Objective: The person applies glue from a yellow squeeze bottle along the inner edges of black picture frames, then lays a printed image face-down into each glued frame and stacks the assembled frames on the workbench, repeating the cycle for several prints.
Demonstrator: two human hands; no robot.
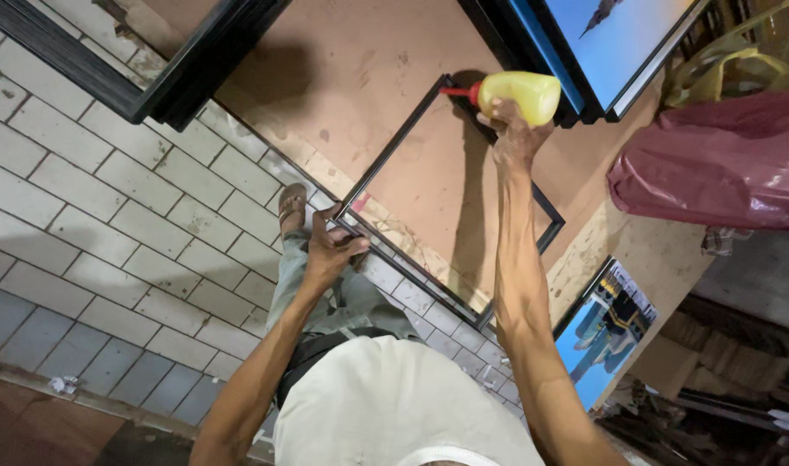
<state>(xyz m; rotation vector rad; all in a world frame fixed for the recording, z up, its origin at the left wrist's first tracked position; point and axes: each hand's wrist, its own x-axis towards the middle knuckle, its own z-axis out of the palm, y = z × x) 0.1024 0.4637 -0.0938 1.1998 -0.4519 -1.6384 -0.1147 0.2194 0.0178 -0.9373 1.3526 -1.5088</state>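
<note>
The right hand is gripping a yellow plastic squeeze bottle, red nozzle at the thin black rectangular frame; the left hand is pinching its near corner, best kept steady.

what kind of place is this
Probably a picture-framing workshop: an empty black frame lies on a worktable, the right hand holds a yellow glue bottle at its corner, and framed pictures lean nearby.

surface: brown worktable | on it: empty black frame, framed blue pictures, red bag
</note>
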